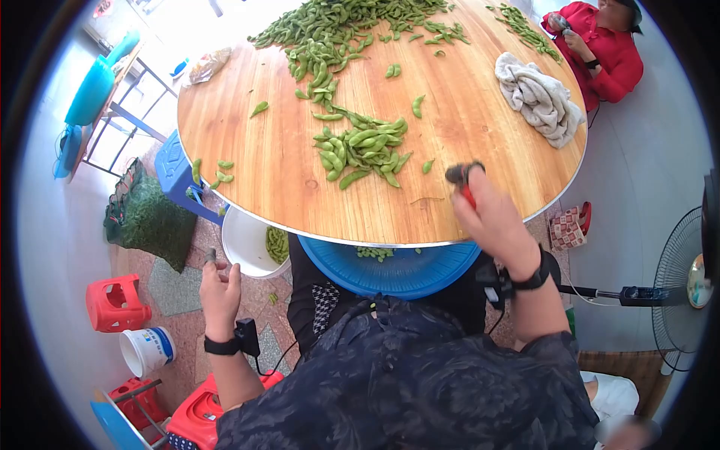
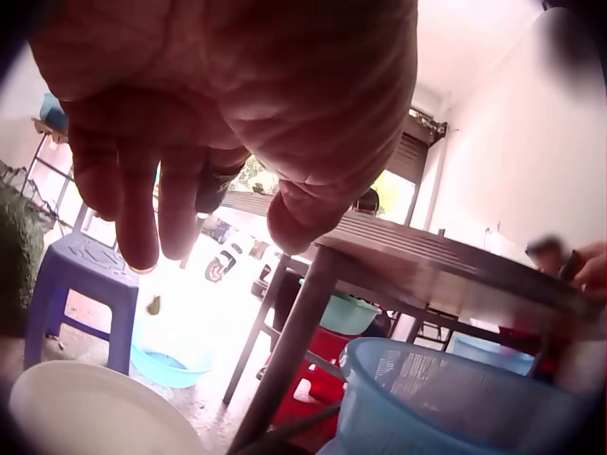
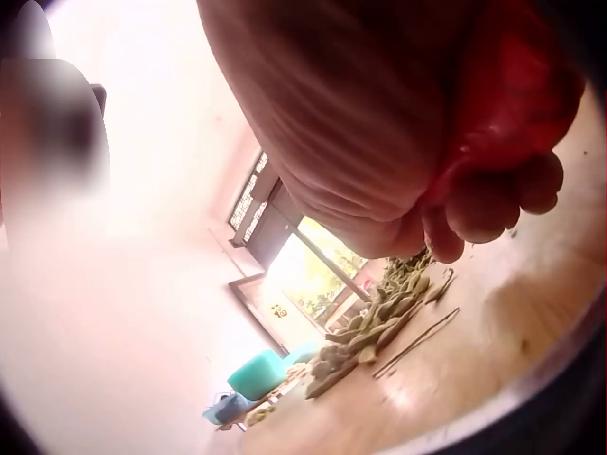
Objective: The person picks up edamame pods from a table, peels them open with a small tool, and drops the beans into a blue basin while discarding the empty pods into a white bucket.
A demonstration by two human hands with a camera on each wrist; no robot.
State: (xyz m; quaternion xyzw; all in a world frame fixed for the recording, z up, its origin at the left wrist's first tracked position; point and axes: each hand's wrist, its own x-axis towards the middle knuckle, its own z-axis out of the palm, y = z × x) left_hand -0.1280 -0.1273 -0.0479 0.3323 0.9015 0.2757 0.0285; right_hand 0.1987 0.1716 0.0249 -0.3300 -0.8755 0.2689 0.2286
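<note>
My left hand [image 1: 220,296] hangs beside the white bucket [image 1: 238,251], its fingers loosely extended and a dark cover on one fingertip. Green pods [image 1: 277,244] lie inside that bucket. In the left wrist view a small green pod [image 2: 154,305] is in the air below the fingers. Over the front right of the round wooden table [image 1: 262,165], my right hand [image 1: 491,221] grips a red-handled tool [image 3: 512,114]; its working end is mostly hidden. Left of this hand is a small heap of soybean pods [image 1: 364,150], with one loose pod [image 1: 427,166] nearer to it.
A blue basin [image 1: 390,281] sits under the table edge, with green beans [image 1: 375,253] in it. The large pod pile [image 1: 337,22] is at the back. A crumpled cloth [image 1: 538,97] lies right, near a person in red [image 1: 619,60]. A fan [image 1: 679,289] stands at right.
</note>
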